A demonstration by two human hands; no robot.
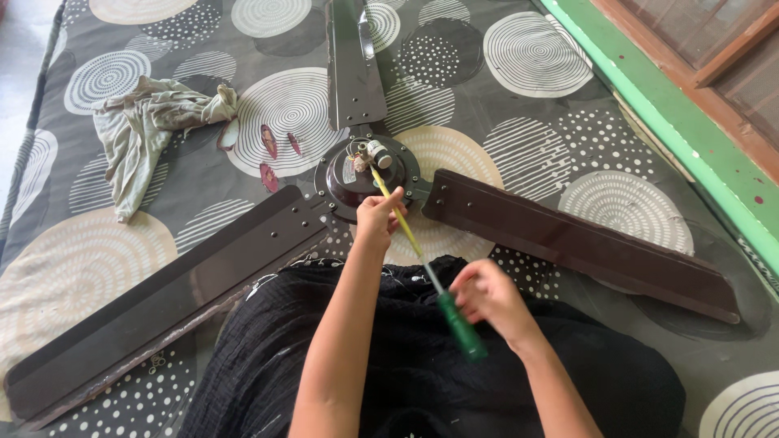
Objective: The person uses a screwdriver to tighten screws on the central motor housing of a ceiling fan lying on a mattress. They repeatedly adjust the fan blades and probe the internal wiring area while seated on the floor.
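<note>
While gripping screwdriver (422, 259), left hand (377, 217) forward, right hand (489, 294) back, wrists bent.

The right hand (489, 296) grips a green-handled screwdriver (422, 259) — its shaft steadied by the left hand (377, 217) — tip at the ceiling fan's hub (365, 174).

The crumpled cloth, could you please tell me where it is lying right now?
In the head view, the crumpled cloth lies upper left on the patterned mat, left of the fan hub and above the left fan blade.
</note>
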